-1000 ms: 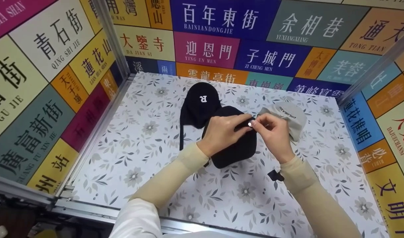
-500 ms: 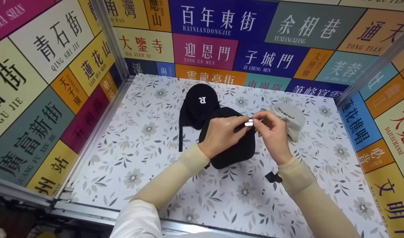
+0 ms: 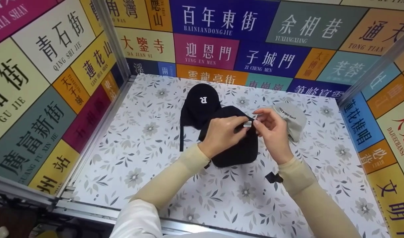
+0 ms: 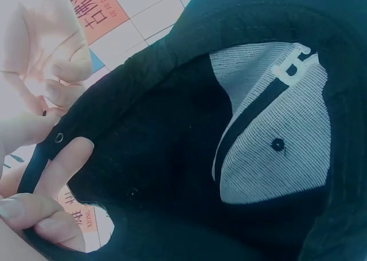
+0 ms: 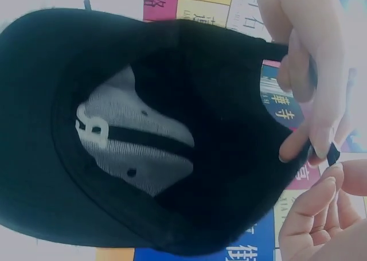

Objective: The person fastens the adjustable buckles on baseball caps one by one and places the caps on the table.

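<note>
A black baseball cap [image 3: 236, 153] is turned so that its hollow inside faces both wrist views, with white mesh lining [image 4: 275, 140] showing. My left hand [image 3: 221, 132] grips the back strap, one finger reaching inside the cap's edge. A small shiny buckle [image 3: 247, 124] shows by its fingertips. Across from it, my right hand [image 3: 273, 135] pinches the dark tip of the strap [image 5: 334, 155] between thumb and finger, close to the left fingertips. In the left wrist view, a small metal eyelet [image 4: 59, 137] sits on the cap's edge between the hands.
A black cap with a white letter [image 3: 202, 102] lies behind the held cap, its strap trailing left. Beyond the right hand lies a light grey cap [image 3: 292, 117]. Sign-covered panels [image 3: 205, 49] enclose the floral tabletop [image 3: 155, 165] on the back and sides.
The shiny buckle first lies at the right fingertips, and now shows beside the left fingertips. My right fingers have spread a little, and the cap has shifted slightly in the grip.
</note>
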`<act>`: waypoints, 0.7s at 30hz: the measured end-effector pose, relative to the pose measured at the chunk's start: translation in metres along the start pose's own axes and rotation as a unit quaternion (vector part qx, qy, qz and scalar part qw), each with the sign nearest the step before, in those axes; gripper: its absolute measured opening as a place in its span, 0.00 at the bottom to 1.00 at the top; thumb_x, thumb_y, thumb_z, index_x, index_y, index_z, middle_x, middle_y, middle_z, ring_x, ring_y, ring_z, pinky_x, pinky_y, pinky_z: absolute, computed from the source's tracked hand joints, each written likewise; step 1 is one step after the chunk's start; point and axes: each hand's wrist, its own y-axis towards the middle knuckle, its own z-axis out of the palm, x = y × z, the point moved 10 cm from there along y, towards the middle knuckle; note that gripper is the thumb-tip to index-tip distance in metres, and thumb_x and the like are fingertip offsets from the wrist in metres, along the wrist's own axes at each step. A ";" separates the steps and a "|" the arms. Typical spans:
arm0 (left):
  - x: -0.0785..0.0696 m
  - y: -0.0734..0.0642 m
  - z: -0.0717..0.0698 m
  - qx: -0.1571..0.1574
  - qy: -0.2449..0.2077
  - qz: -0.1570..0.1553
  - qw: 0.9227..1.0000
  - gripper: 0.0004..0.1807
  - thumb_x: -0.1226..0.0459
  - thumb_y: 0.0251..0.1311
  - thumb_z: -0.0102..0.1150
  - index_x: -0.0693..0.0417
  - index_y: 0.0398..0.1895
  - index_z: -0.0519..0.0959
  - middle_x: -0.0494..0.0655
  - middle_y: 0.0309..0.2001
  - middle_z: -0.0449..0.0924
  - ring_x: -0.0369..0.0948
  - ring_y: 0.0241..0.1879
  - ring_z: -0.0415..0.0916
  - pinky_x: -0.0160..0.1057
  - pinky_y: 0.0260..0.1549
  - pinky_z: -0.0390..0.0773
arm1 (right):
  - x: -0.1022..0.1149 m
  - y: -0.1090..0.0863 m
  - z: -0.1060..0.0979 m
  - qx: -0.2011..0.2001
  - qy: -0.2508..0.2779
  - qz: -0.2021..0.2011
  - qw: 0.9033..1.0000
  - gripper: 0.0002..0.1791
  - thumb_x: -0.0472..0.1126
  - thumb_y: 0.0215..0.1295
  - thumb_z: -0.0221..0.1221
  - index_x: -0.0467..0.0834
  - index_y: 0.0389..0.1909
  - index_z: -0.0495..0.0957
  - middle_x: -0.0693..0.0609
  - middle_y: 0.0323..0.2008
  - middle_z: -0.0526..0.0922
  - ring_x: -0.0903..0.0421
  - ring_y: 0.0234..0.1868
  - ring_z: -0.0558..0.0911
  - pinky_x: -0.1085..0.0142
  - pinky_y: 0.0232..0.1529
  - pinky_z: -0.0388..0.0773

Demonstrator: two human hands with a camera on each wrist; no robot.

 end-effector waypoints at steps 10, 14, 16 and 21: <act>0.003 0.000 -0.002 -0.003 -0.002 -0.013 1.000 0.11 0.56 0.60 0.68 0.46 0.45 0.87 0.37 0.38 0.87 0.36 0.31 0.84 0.37 0.28 0.80 | 0.024 -0.004 0.001 -0.004 -0.002 -0.010 1.000 0.13 0.23 0.66 0.58 0.25 0.51 0.75 0.32 0.34 0.74 0.50 0.25 0.73 0.66 0.25 0.72; 0.003 0.000 -0.001 0.000 -0.005 -0.012 1.000 0.11 0.55 0.62 0.66 0.47 0.45 0.87 0.38 0.38 0.87 0.35 0.32 0.84 0.36 0.28 0.79 | 0.024 -0.002 -0.005 -0.017 -0.010 -0.014 1.000 0.13 0.23 0.66 0.58 0.25 0.51 0.75 0.32 0.34 0.75 0.49 0.25 0.72 0.67 0.25 0.71; 0.003 0.000 -0.002 -0.001 -0.009 -0.012 1.000 0.12 0.54 0.64 0.64 0.48 0.45 0.87 0.38 0.39 0.87 0.35 0.33 0.84 0.36 0.29 0.80 | 0.024 -0.001 -0.006 -0.018 -0.011 -0.015 1.000 0.13 0.23 0.66 0.58 0.25 0.51 0.75 0.33 0.34 0.75 0.49 0.25 0.72 0.67 0.25 0.71; 0.004 -0.001 -0.002 -0.005 -0.011 -0.011 1.000 0.12 0.54 0.64 0.64 0.48 0.45 0.87 0.38 0.39 0.87 0.36 0.33 0.84 0.36 0.28 0.80 | 0.023 -0.002 -0.010 -0.030 -0.020 -0.016 0.999 0.13 0.23 0.65 0.58 0.26 0.51 0.76 0.34 0.34 0.76 0.49 0.25 0.72 0.67 0.25 0.71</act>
